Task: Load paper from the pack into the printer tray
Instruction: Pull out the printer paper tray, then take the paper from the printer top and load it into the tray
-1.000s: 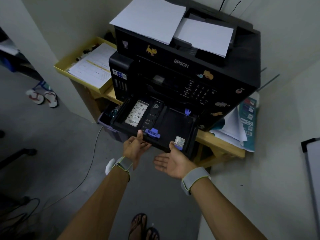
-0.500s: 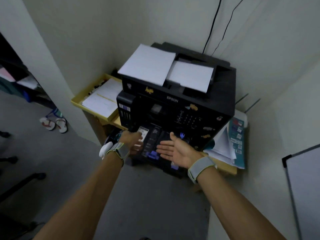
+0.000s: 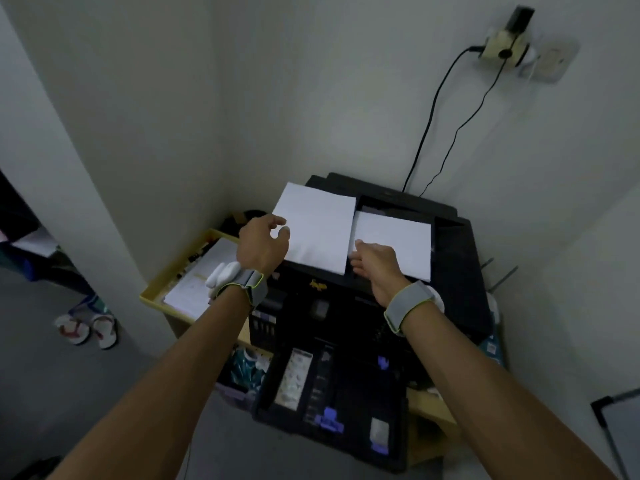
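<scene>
A black printer (image 3: 453, 258) stands in the corner with its paper tray (image 3: 349, 393) pulled out at the bottom, no paper in it. Two white stacks of paper lie on the printer's top: a larger left stack (image 3: 318, 226) and a right stack (image 3: 398, 244). My left hand (image 3: 263, 242) hovers at the left edge of the left stack, fingers curled and apart, holding nothing. My right hand (image 3: 375, 263) reaches between the two stacks with fingers spread at the right edge of the left one. No paper pack wrapper is visible.
A yellow tray (image 3: 180, 271) with papers sits left of the printer on a wooden shelf (image 3: 433, 410). Cables (image 3: 426, 133) run up the wall to a socket (image 3: 509, 43). Sandals (image 3: 86, 329) lie on the floor at left. A whiteboard corner (image 3: 620, 427) stands at right.
Both hands rose from the pulled-out tray to the paper stacks on top of the printer. The camera tilted upward, so the wall socket came into view.
</scene>
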Demonstrator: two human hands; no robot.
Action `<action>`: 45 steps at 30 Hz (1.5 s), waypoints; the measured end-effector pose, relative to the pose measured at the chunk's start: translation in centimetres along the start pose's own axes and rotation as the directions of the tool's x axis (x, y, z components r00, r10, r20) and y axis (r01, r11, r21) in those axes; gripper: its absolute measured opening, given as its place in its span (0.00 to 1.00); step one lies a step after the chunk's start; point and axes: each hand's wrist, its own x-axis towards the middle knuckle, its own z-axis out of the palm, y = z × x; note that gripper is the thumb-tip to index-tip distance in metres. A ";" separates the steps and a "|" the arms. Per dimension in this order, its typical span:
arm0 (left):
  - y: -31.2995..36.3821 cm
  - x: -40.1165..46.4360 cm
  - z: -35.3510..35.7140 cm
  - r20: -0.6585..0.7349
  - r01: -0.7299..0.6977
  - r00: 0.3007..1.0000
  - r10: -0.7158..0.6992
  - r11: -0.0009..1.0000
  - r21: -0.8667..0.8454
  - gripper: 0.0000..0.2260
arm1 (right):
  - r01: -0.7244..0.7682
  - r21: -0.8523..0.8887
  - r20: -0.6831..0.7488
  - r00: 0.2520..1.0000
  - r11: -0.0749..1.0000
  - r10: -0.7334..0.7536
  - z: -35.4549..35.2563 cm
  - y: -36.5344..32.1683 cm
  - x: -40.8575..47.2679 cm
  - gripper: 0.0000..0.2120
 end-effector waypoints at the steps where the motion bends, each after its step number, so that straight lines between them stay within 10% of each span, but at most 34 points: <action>1: -0.5 1.7 -0.2 0.025 0.000 1.000 -0.001 0.999 0.038 0.16 | 0.019 -0.103 -0.056 0.998 0.994 -0.025 0.7 -0.4 1.2 0.12; 11: -4.6 12.5 2.0 0.242 0.225 0.935 -0.258 0.962 0.158 0.26 | -0.148 -0.477 -0.178 0.982 0.866 0.070 5.1 -2.4 9.1 0.21; 23: -6.4 15.5 3.4 0.338 0.095 0.937 -0.085 0.995 -0.014 0.13 | -0.251 -0.548 -0.295 0.951 0.798 0.096 6.1 -2.1 10.6 0.17; 33: -3.8 13.8 2.5 0.184 -0.091 0.967 0.176 0.914 -0.395 0.16 | 0.305 -0.010 -0.167 0.938 0.952 -0.302 5.1 -3.0 7.9 0.18; 45: -5.9 10.4 3.4 0.100 -0.104 0.980 0.173 0.869 -0.483 0.22 | 0.336 -0.066 -0.188 0.920 0.939 -0.343 7.6 -0.9 5.1 0.25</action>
